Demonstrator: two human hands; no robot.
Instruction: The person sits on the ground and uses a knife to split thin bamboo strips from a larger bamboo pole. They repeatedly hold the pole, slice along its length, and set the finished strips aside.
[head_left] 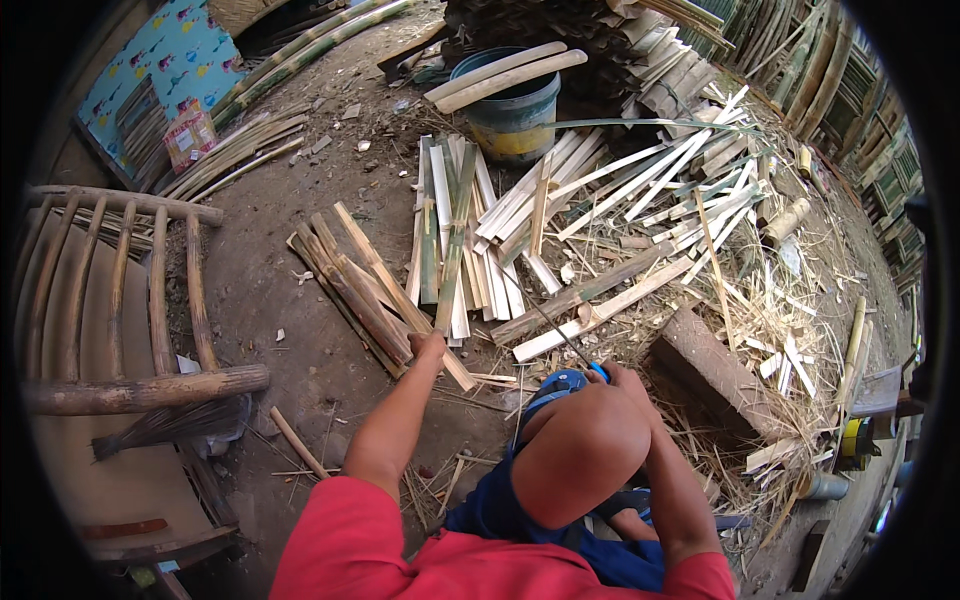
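My left hand (428, 346) is closed around the near end of a long green bamboo strip (457, 235), which points away from me over other split strips. Beside that hand, to the left, lies a bundle of brown bamboo strips (345, 280). My right hand (624, 384), next to my raised right knee, grips a knife by its blue handle (599, 371). The knife's thin dark blade (562, 333) points forward and left, apart from the green strip. Pale split strips (500, 280) lie on the ground ahead of both hands.
A brown block (715, 375) lies right of my knee among shavings. Ahead stands a blue and yellow bucket (510, 120) with two bamboo pieces (510, 77) across its rim. A bamboo frame (130, 300) stands at left. Pale strips (680, 165) are heaped at far right.
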